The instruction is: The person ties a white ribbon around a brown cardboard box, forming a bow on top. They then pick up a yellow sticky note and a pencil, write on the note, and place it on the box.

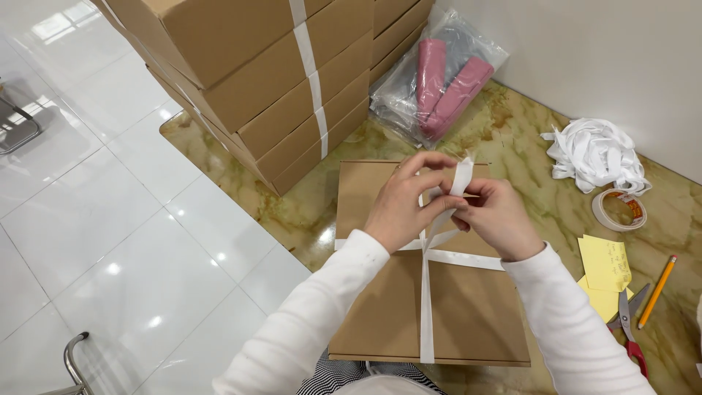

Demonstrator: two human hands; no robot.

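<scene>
- Overhead, both hands meet above a flat brown box on the marbled floor: the left hand and right hand pinch a white ribbon crossing it.
- Fingertips hide the knot.
- Scissors are cut off at the frame's edge.

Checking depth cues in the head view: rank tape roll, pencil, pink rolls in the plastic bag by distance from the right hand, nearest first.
From the right hand:
1. Tape roll, to its right on the marbled floor.
2. Pink rolls in the plastic bag, up and left by the wall.
3. Pencil, far right, beside the yellow notes.
</scene>
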